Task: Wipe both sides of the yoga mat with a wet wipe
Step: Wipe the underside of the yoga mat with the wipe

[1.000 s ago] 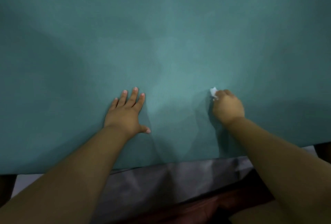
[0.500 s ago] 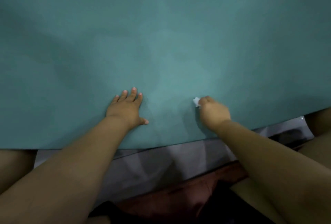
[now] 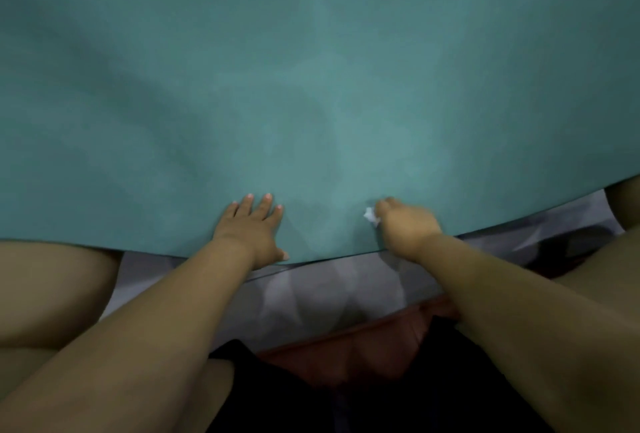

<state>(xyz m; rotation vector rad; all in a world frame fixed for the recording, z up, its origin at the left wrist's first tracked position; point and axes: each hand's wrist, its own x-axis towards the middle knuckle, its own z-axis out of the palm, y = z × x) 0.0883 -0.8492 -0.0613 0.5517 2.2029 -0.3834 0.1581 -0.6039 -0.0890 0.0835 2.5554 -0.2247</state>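
Yoga mat [image 3: 311, 68], teal and spread flat, fills the upper part of the head view, its near edge running just ahead of the person's knees. On it, close to that edge, the left hand [image 3: 254, 228] lies palm down with fingers straight and slightly spread, pressing the surface. Just to its right, the right hand [image 3: 407, 224] rests on the mat with fingers curled around a small white wet wipe [image 3: 370, 216], a crumpled bit of which pokes out at the left of the fist and touches the mat. Below the mat's edge lies pale grey floor [image 3: 311, 294].
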